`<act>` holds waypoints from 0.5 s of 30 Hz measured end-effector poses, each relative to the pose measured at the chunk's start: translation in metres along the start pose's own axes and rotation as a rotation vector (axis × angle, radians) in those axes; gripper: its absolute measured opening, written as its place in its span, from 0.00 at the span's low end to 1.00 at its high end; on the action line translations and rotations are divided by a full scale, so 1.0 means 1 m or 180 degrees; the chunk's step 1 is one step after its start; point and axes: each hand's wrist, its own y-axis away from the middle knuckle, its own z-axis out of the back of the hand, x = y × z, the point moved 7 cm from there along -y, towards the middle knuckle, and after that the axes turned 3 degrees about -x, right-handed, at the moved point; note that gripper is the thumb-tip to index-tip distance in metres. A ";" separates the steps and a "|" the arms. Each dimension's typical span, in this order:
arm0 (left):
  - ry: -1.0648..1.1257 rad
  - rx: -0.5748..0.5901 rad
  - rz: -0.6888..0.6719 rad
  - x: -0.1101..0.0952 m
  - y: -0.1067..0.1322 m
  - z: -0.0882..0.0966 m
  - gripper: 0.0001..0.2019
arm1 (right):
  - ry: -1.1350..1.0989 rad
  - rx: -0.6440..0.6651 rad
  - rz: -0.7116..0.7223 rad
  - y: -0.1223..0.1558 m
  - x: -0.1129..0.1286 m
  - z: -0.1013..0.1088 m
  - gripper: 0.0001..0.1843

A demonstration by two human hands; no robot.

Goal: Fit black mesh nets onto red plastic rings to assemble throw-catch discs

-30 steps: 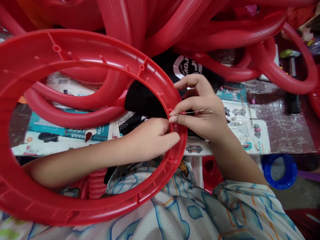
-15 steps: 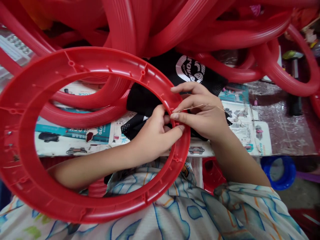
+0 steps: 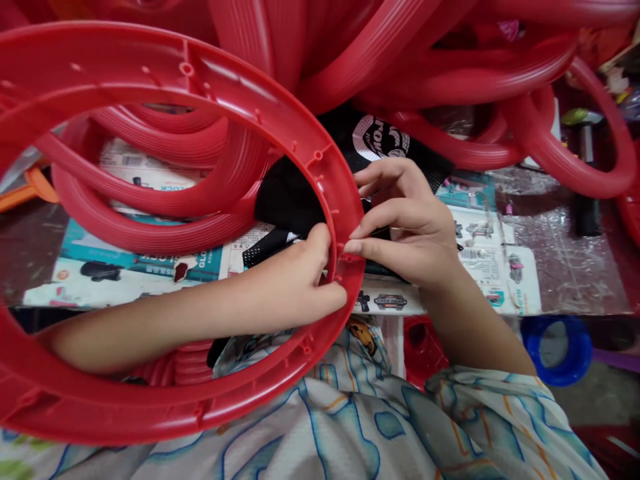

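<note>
A large red plastic ring (image 3: pixel 345 193) is tilted up on the left, its hollow ribbed side with small screw posts facing me. My left hand (image 3: pixel 300 287) reaches through its opening and is closed round the right part of the rim, thumb on the hollow face. Thumb and forefinger of my right hand (image 3: pixel 405 220) pinch together at the hollow channel, just above the left thumb; the other fingers are raised. A thin strand showed in that pinch a moment earlier; now it is barely visible. Black mesh fabric (image 3: pixel 335 133) with white print lies behind the ring.
Several red ribbed rings (image 3: pixel 450 73) are heaped at the back. Flattened printed cardboard (image 3: pixel 475 267) covers the table front. A hammer (image 3: pixel 587 167) lies on the right beside clear plastic film (image 3: pixel 565 247). A blue round container (image 3: pixel 557 350) sits lower right, an orange strip (image 3: pixel 30 193) at left.
The red ring has turned in my left hand and shifted left and toward me. My left thumb has slid lower on the rim. My right hand stays near the channel, fingers more raised.
</note>
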 end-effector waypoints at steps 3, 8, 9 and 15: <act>-0.0810 0.0469 0.0272 0.003 0.005 -0.010 0.17 | 0.0003 0.0163 0.0020 0.000 0.002 -0.003 0.05; -0.0899 0.0769 0.0318 0.013 0.008 -0.017 0.19 | 0.0068 0.0370 -0.0141 0.003 0.000 -0.008 0.06; -0.0683 0.0804 0.0304 0.016 0.008 -0.019 0.20 | 0.0062 0.0360 -0.0169 0.003 0.000 -0.008 0.06; 0.1228 0.0711 0.0197 0.015 0.004 -0.025 0.12 | 0.0095 0.0303 -0.0260 0.002 0.000 -0.006 0.06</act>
